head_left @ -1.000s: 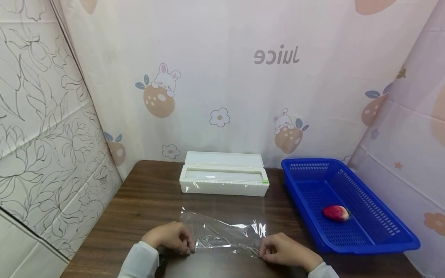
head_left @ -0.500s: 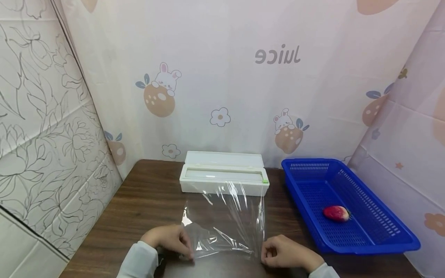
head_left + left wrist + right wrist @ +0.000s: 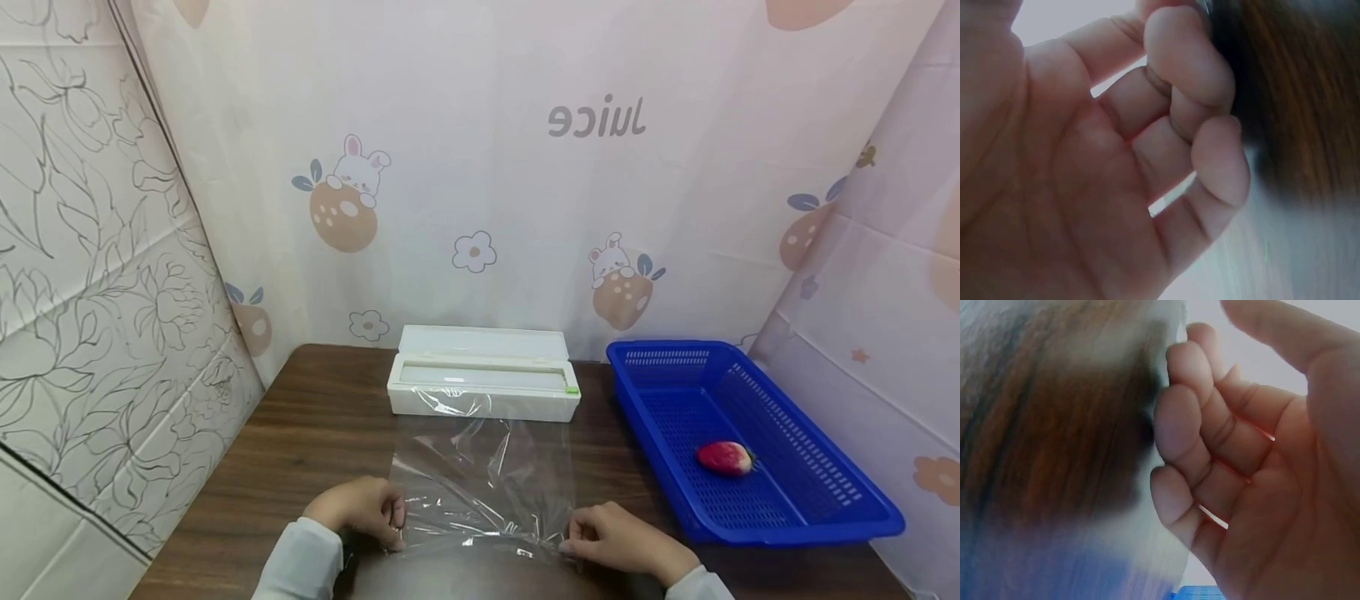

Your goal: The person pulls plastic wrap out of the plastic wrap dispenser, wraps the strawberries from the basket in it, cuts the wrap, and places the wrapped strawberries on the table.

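Note:
Clear plastic wrap (image 3: 487, 479) stretches across the dark wooden table from a white wrap dispenser box (image 3: 480, 404) at the back. My left hand (image 3: 360, 508) pinches the film's near left corner between thumb and fingertips. At the near right corner my right hand (image 3: 622, 537) pinches it the same way. Creases fan over the film, and its near edge is bunched between the hands. In the left wrist view the curled fingers (image 3: 1191, 56) show, and the pinch lies near the top edge. The right wrist view shows the other fingers (image 3: 1179, 425) loosely curled.
A blue plastic basket (image 3: 750, 533) stands on the right with a red and white strawberry (image 3: 724, 458) inside. The box's lid (image 3: 483, 343) stands raised at the back, against a printed curtain (image 3: 480, 167). A green slider (image 3: 572, 390) sits at the box's right end.
The film billowed up in front of the box half a second ago and has now settled lower with new creases. My left hand has shifted slightly left and away from me.

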A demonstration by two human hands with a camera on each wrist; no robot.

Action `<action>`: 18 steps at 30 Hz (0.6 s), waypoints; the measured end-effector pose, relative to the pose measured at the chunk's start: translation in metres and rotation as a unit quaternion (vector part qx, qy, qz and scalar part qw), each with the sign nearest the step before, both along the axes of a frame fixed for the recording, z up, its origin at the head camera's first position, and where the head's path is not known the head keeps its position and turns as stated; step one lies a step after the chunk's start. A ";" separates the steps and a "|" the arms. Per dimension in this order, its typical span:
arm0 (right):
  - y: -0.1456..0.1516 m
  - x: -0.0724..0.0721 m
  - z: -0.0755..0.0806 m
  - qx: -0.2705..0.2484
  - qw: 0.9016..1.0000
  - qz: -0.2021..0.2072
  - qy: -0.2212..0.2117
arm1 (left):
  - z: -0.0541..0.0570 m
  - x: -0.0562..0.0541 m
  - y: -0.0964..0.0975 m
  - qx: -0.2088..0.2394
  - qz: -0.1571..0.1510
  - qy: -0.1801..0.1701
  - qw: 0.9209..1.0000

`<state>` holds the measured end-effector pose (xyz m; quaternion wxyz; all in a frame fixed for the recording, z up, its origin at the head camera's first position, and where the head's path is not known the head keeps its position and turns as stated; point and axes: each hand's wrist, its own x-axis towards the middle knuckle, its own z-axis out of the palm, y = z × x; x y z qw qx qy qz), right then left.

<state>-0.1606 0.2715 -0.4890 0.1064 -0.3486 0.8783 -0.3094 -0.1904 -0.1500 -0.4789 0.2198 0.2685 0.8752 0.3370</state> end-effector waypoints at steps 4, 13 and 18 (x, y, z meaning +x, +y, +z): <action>0.001 0.000 0.000 0.006 1.000 -0.023 0.002 | -0.001 -0.001 -0.002 -0.013 0.008 0.001 1.000; 0.000 -0.001 0.000 0.007 0.999 -0.041 -0.005 | 0.000 -0.001 -0.006 0.012 0.013 -0.030 0.999; 0.001 -0.001 0.000 -0.012 0.999 -0.037 0.035 | 0.002 -0.004 -0.006 0.042 0.003 -0.023 0.999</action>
